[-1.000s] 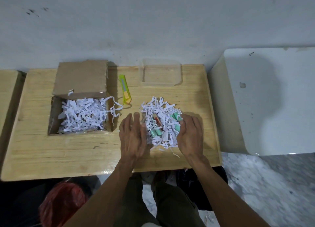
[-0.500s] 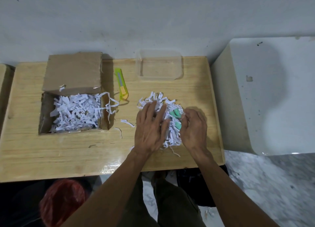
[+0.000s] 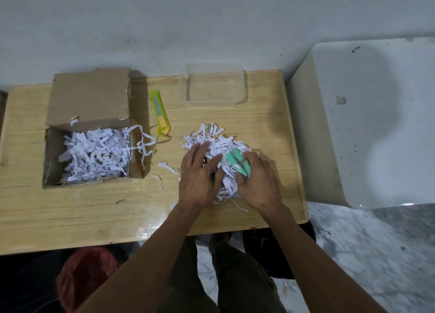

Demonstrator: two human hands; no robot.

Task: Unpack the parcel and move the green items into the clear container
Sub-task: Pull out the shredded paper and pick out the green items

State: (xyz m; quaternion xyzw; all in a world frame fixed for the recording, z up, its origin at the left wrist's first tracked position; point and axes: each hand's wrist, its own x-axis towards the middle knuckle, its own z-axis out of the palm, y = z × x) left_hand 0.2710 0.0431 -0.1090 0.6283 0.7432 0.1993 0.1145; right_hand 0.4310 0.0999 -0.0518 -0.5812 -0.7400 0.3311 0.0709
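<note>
One wooden table (image 3: 70,214) against grey wall (image 3: 211,18); marbled floor (image 3: 376,254).

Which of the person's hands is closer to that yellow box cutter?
Left. The left hand lies just below and right of the box cutter; the right hand sits farther right, across the shredded paper.

yellow utility knife (image 3: 160,116), wooden table (image 3: 70,207)
</note>
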